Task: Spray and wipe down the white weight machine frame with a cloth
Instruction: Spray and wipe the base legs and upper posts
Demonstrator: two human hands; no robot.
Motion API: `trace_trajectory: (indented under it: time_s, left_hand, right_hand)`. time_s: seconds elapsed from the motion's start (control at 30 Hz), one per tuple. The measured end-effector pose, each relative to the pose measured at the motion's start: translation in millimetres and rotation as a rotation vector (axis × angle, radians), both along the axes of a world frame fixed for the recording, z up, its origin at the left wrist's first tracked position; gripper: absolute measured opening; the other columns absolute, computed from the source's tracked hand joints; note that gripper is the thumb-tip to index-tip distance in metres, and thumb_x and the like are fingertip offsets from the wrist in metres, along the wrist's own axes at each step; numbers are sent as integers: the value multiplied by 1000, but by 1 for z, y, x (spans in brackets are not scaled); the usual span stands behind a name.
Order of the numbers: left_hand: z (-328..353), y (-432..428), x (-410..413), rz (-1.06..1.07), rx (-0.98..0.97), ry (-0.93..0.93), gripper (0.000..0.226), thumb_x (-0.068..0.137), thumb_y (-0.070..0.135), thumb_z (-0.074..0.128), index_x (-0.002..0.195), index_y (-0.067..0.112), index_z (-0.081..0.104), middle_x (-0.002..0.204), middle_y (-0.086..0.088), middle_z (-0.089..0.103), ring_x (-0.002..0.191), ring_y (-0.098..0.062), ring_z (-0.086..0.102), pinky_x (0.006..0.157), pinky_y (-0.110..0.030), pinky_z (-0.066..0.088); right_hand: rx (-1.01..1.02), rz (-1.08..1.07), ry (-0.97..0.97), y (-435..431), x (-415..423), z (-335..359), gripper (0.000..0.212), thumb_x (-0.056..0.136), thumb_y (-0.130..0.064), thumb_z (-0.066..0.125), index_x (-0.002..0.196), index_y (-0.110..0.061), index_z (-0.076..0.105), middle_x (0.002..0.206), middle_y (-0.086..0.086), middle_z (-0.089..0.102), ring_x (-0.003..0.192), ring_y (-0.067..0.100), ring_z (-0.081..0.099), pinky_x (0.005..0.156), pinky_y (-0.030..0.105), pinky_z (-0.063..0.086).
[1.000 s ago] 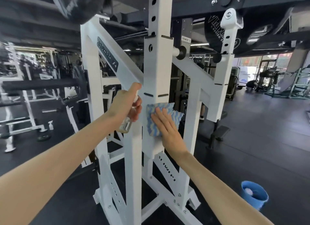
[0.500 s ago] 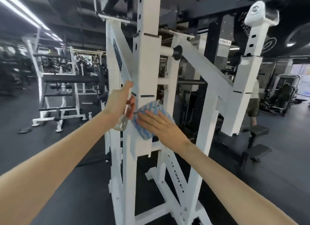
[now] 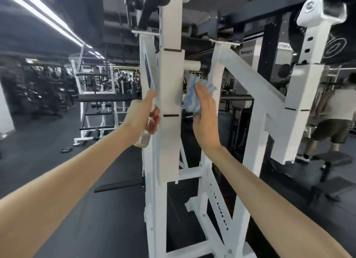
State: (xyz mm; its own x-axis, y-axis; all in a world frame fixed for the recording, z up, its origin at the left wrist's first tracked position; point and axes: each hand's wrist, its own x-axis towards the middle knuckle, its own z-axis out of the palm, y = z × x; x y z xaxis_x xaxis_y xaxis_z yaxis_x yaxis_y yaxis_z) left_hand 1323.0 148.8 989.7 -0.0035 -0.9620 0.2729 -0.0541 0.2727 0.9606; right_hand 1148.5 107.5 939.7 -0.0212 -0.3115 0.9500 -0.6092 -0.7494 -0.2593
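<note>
The white weight machine frame [image 3: 171, 84] rises straight ahead, its upright post filling the centre. A blue and white wavy-striped cloth [image 3: 192, 99] lies against the right side face of that post. My right hand [image 3: 206, 121] presses the cloth flat there with straight fingers. On the left side of the post, my left hand [image 3: 141, 116] grips a small clear spray bottle [image 3: 144, 139], fingers curled round it; only the bottle's lower part shows below the hand.
A diagonal white brace [image 3: 256, 78] and a second white upright [image 3: 304, 80] stand to the right. A person [image 3: 335, 119] stands at the far right beside black step pads [image 3: 333, 159]. Other white racks [image 3: 96, 96] stand at left on the black rubber floor.
My right hand has carried the cloth from the post's front face round to its right side and higher. The view has swung left and upward. My left hand keeps the bottle by the post.
</note>
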Motion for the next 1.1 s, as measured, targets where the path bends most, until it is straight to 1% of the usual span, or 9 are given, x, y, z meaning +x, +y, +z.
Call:
trace_trajectory:
  time_s: [0.07, 0.13, 0.4, 0.5, 0.6, 0.7, 0.8, 1.0, 1.1]
  left_hand:
    - [10, 2, -1, 9, -17, 3, 50, 95, 42, 45, 57, 10, 41, 45, -4, 49, 35, -21, 39, 43, -24, 35]
    - [20, 2, -2, 13, -49, 6, 49, 94, 41, 45, 56, 11, 41, 45, -5, 48, 35, -21, 39, 43, -25, 35]
    - [49, -2, -20, 96, -81, 54, 41, 95, 40, 50, 64, 13, 44, 51, 0, 44, 35, -16, 40, 40, -20, 36]
    - [53, -4, -33, 174, -106, 45, 46, 95, 40, 49, 60, 12, 41, 51, -3, 43, 32, -15, 40, 38, -18, 35]
    - [58, -5, -46, 280, -114, 62, 49, 96, 40, 49, 58, 12, 38, 53, -5, 42, 30, -14, 38, 38, -17, 32]
    - [67, -6, -51, 355, -149, 88, 49, 96, 39, 49, 57, 11, 37, 50, -4, 42, 29, -15, 37, 39, -18, 30]
    - [69, -3, -58, 416, -191, 69, 49, 95, 41, 46, 57, 12, 37, 44, -1, 44, 34, -19, 37, 42, -24, 31]
    - [93, 15, -77, 488, -216, 42, 43, 95, 39, 46, 62, 13, 36, 51, -2, 41, 33, -17, 37, 40, -19, 30]
    - [105, 19, -88, 514, -280, 9, 38, 97, 37, 46, 68, 14, 41, 51, -2, 41, 35, -18, 38, 41, -21, 31]
  right_hand:
    - [134, 118, -188, 0, 19, 34, 54, 90, 13, 40, 140, -5, 36, 131, 10, 50, 113, 15, 52, 95, 12, 41]
    - [215, 178, -227, 0, 40, 33, 42, 97, 1, 39, 138, -4, 37, 115, 5, 53, 99, 13, 53, 84, 3, 37]
    - [-76, 129, -14, -10, 39, 81, 56, 89, 11, 39, 143, 0, 33, 148, 15, 31, 137, 22, 31, 113, 25, 28]
    - [-305, -76, 75, -18, 25, 104, 55, 79, 11, 51, 132, -4, 51, 134, 10, 52, 122, 22, 50, 101, 32, 41]
    - [-340, -106, -55, -37, -13, 135, 55, 74, 7, 63, 126, -10, 56, 124, 5, 59, 108, 23, 56, 89, 33, 44]
    - [-377, -268, 208, -52, -15, 145, 17, 78, -8, 56, 92, -3, 64, 83, 14, 66, 73, 32, 63, 69, 36, 48]
    - [-456, -485, 377, -59, -12, 130, 13, 76, -20, 52, 70, -12, 61, 60, 3, 58, 55, 21, 56, 68, 29, 36]
    - [-248, 140, 96, -33, -29, 151, 19, 87, -5, 44, 97, 2, 59, 89, 17, 62, 78, 33, 59, 70, 41, 48]
    - [-267, 288, 16, -30, -7, 191, 35, 89, -3, 44, 122, 2, 54, 119, 18, 55, 107, 34, 53, 91, 43, 44]
